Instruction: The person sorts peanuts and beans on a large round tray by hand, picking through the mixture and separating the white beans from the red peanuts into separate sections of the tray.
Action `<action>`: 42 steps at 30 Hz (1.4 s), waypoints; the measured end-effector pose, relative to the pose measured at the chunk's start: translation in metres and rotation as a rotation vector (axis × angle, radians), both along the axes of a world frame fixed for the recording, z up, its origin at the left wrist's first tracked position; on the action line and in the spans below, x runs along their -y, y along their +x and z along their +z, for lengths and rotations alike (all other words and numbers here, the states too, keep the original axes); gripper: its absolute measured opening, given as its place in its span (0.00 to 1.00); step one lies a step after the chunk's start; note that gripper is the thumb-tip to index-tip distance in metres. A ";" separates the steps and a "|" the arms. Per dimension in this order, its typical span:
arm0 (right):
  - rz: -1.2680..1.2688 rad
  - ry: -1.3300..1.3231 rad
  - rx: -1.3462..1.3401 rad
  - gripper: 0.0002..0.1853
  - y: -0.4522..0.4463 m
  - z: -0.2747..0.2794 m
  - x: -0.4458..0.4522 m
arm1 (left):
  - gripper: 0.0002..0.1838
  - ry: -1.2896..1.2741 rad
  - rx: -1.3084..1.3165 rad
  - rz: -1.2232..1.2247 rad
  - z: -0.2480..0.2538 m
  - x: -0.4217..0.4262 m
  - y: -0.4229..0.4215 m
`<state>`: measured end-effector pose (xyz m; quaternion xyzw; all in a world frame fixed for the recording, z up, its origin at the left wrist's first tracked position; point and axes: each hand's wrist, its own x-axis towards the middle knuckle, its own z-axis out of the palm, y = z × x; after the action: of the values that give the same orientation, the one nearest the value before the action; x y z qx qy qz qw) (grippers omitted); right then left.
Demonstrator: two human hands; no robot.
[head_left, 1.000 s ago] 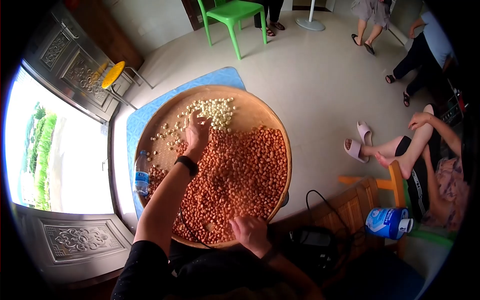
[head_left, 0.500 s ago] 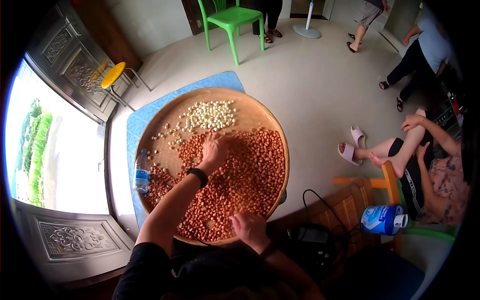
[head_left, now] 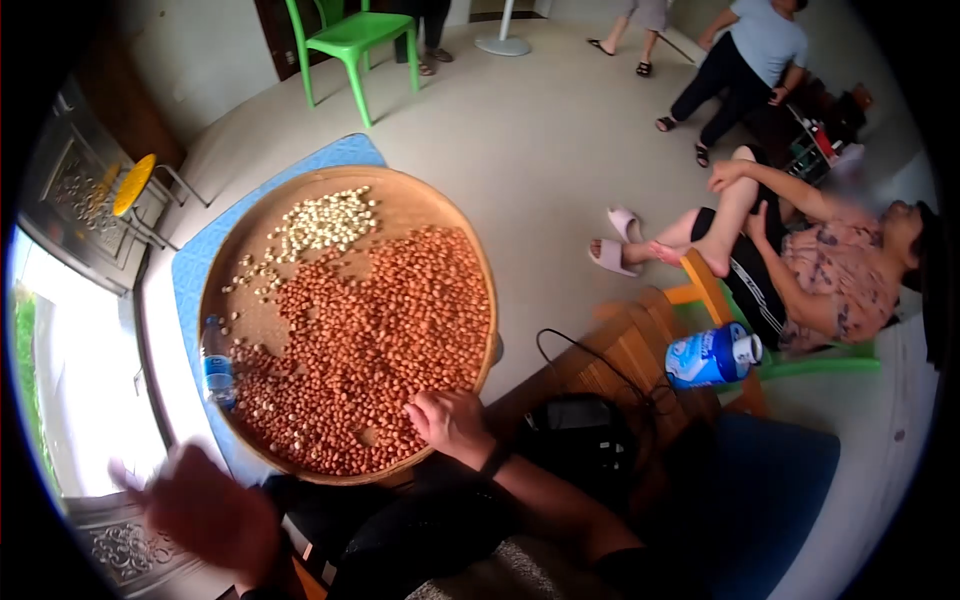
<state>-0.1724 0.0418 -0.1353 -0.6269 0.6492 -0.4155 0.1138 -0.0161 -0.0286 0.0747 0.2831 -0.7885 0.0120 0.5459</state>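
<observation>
A wide round tray with a low tan rim holds a broad layer of small reddish-brown nuts or seeds. Paler, cream-coloured ones lie in a loose heap toward its far side. My right hand is over the tray's near right edge, fingers curled together; whatever they may hold is hidden. Off the tray at the lower left, my left hand is smeared by motion, so its grip does not show. A clear plastic bottle with a blue label is at the tray's left rim.
Beneath the tray is a blue patterned surface. To the right are a wooden chair, a black bag and a blue-and-white container. A seated person is beyond. A green chair and a yellow stool stand farther back.
My left hand has left the reddish-brown pieces and swung to the lower left, outside the tray. My right hand stays by the near right edge. The view has turned to the right.
</observation>
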 end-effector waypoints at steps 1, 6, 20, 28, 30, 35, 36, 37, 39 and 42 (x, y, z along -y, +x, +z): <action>0.008 -0.003 -0.012 0.11 -0.001 0.002 0.000 | 0.07 0.063 -0.234 -0.309 0.008 -0.009 -0.005; -0.024 -0.036 -0.028 0.09 0.002 -0.005 -0.001 | 0.07 0.056 -0.409 -0.651 0.017 -0.038 -0.016; -0.024 0.029 -0.028 0.10 0.004 -0.011 -0.003 | 0.08 0.123 -0.423 -0.674 0.017 -0.052 -0.006; -0.018 -0.019 -0.042 0.11 0.003 -0.003 0.000 | 0.09 0.146 -0.459 -0.664 0.012 -0.055 0.000; -0.021 -0.003 -0.058 0.11 0.005 -0.003 0.000 | 0.09 0.149 -0.458 -0.663 0.012 -0.053 0.001; -0.010 0.059 -0.061 0.11 0.004 0.001 -0.002 | 0.09 0.146 -0.481 -0.669 0.011 -0.045 0.000; -0.019 0.065 -0.083 0.12 0.003 0.001 0.000 | 0.09 0.140 -0.486 -0.669 0.010 -0.045 0.001; -0.019 0.017 -0.058 0.12 0.003 0.000 0.001 | 0.09 0.138 -0.494 -0.673 0.009 -0.043 0.001; -0.015 0.051 -0.075 0.11 0.003 -0.001 -0.002 | 0.10 0.139 -0.511 -0.680 0.008 -0.043 0.001; -0.013 0.075 -0.060 0.11 0.003 -0.001 0.000 | 0.10 0.138 -0.511 -0.682 0.008 -0.041 0.003</action>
<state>-0.1697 0.0419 -0.1368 -0.6302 0.6714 -0.3725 0.1149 -0.0135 0.0125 0.0823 0.0360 -0.6753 -0.2923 0.6762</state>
